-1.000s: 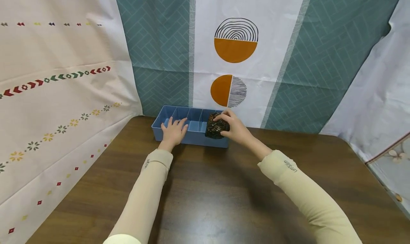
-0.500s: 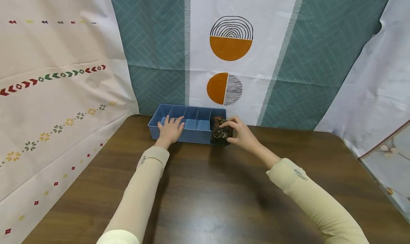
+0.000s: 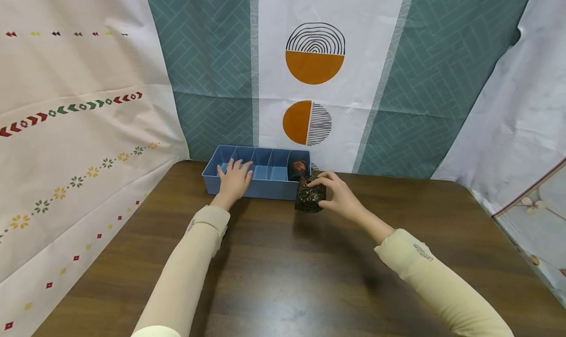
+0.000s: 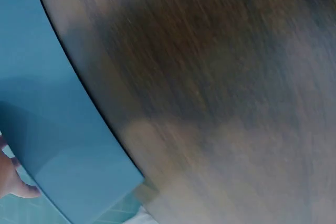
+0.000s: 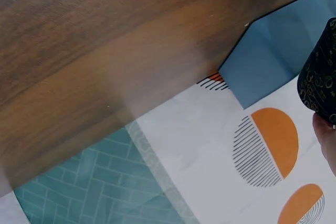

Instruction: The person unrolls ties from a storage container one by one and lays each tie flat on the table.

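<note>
My right hand (image 3: 341,195) pinches a black piece with a small gold pattern (image 3: 310,194), which looks like folded cloth, between thumb and fingers. It hangs just in front of the right end of a blue divided box (image 3: 265,189). In the right wrist view the black patterned piece (image 5: 318,80) bulges at the right edge, above my thumb. Another dark piece with an orange flower (image 3: 299,165) sits in the box's rightmost compartment. My left hand (image 3: 233,181), fingers spread, rests at the front rim near the box's left end. In the left wrist view, fingers (image 4: 11,179) show beyond the box wall.
The box stands at the far edge of a brown wooden table (image 3: 283,273), close to a hanging cloth (image 3: 212,81) in teal and white. A white patterned cloth (image 3: 88,155) borders the left side, and pale cloth hangs at the right.
My right hand has drawn the black patterned piece out of the rightmost compartment, toward me. The flowered piece in that compartment has come into view. My left hand has stayed at the box's rim.
</note>
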Demonstrator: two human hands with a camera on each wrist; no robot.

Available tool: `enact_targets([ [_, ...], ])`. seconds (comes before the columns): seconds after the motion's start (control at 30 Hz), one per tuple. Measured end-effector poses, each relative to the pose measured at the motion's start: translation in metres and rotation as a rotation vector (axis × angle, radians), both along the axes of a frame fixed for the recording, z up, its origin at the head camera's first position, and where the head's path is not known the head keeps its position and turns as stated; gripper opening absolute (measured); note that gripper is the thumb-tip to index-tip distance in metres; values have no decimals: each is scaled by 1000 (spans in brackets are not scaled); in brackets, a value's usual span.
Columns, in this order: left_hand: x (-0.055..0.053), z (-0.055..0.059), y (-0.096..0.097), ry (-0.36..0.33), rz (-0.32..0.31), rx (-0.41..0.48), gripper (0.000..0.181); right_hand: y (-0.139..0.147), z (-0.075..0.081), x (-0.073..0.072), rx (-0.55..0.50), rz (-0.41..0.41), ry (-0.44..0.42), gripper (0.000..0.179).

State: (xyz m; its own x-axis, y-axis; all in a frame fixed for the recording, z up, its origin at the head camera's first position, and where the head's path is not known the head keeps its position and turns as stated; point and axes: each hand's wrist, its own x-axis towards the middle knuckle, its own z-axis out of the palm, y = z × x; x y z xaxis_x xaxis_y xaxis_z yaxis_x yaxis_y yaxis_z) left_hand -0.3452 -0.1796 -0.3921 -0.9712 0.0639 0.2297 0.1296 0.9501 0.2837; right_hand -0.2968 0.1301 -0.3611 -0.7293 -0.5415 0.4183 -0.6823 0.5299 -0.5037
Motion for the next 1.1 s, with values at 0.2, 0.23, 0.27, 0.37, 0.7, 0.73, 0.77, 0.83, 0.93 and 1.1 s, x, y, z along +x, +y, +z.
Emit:
enact_targets([
  [0.2, 8, 9, 14, 89, -83, -11, 40, 4, -7, 4, -18, -8, -25, 47],
  [0.23, 10, 11, 16, 99, -99, -14, 40, 4, -8, 4, -22, -9, -24, 47],
  [0.27, 11, 12, 18, 108, -115, -6, 40, 5, -10, 5, -25, -10, -21, 47],
  [0.37, 16, 15, 22, 139, -172, 17, 40, 7, -13, 7, -32, -11, -15, 46],
  [0.7, 45, 6, 38, 174, -400, 161, 39, 14, -20, 16, -26, -18, -17, 46],
  [0.73, 49, 4, 39, 168, -413, 170, 39, 15, -21, 17, -24, -16, -18, 46],
  [0.77, 52, 4, 41, 163, -425, 178, 39, 15, -23, 18, -23, -12, -20, 46],
  [0.83, 59, 2, 45, 154, -445, 191, 39, 17, -25, 20, -19, -5, -21, 46],
  [0.93, 68, 2, 50, 131, -475, 228, 38, 18, -28, 22, -18, 3, -23, 47],
  [1.1, 80, 0, 60, 72, -510, 345, 38, 20, -31, 26, -24, 19, -31, 46],
])
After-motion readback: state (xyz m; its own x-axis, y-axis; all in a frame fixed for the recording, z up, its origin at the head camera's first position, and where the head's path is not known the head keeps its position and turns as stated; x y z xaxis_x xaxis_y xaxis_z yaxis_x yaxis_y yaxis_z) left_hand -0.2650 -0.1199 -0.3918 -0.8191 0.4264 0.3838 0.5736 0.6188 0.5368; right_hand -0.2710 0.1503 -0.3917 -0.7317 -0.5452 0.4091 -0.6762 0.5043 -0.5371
